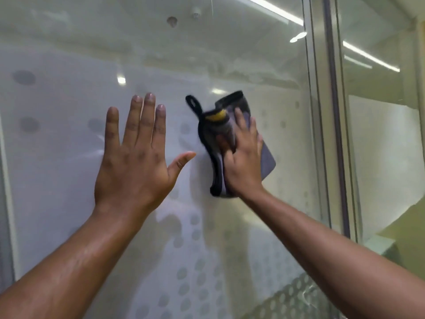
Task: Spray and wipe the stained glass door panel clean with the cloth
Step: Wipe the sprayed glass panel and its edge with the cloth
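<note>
cloth (pixel 268 157): grey, black-edged, crumpled flat against glass | glass door panel (pixel 230 54): upright, smeared, dot-patterned

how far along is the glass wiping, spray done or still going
No spray bottle is in view, so spraying cannot be confirmed. Wiping is in hand: the right hand presses the grey cloth to the glass door panel, and the left hand lies flat on the glass beside it. Hazy smears above the cloth suggest the upper glass is left.

The cloth (pixel 230 139) is motion-blurred and partly hidden under the right hand (pixel 243 162); both forearms leave the frame.
</note>
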Demonstrator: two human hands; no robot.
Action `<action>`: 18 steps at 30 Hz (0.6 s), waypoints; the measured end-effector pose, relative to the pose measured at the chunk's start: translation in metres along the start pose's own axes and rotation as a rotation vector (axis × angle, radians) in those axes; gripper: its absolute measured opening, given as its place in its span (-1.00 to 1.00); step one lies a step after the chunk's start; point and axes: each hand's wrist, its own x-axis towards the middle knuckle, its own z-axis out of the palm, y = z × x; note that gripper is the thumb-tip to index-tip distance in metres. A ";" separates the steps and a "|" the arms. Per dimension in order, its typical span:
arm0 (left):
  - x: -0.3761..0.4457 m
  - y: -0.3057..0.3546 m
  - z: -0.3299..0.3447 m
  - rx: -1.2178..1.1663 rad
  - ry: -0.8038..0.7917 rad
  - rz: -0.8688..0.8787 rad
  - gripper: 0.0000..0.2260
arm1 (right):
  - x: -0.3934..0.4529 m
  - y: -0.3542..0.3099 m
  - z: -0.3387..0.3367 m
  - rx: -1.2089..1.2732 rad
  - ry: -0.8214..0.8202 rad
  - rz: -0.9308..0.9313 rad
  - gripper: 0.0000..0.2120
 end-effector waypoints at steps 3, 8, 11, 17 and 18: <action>0.000 0.000 -0.001 0.020 -0.001 0.000 -0.12 | 0.072 -0.008 -0.013 0.068 0.137 0.309 -0.44; 0.000 -0.002 0.003 0.051 0.006 0.013 -0.13 | 0.055 -0.046 0.019 0.002 0.094 -0.014 -0.33; 0.000 -0.003 0.003 0.081 0.003 0.020 -0.13 | 0.048 -0.018 0.007 -0.045 -0.069 -0.297 -0.33; 0.001 0.002 0.000 0.090 -0.018 -0.008 -0.10 | 0.067 0.074 -0.044 0.061 0.213 0.405 -0.42; 0.001 0.001 0.001 0.095 -0.015 -0.007 -0.10 | 0.066 0.058 -0.034 0.069 0.275 0.499 -0.44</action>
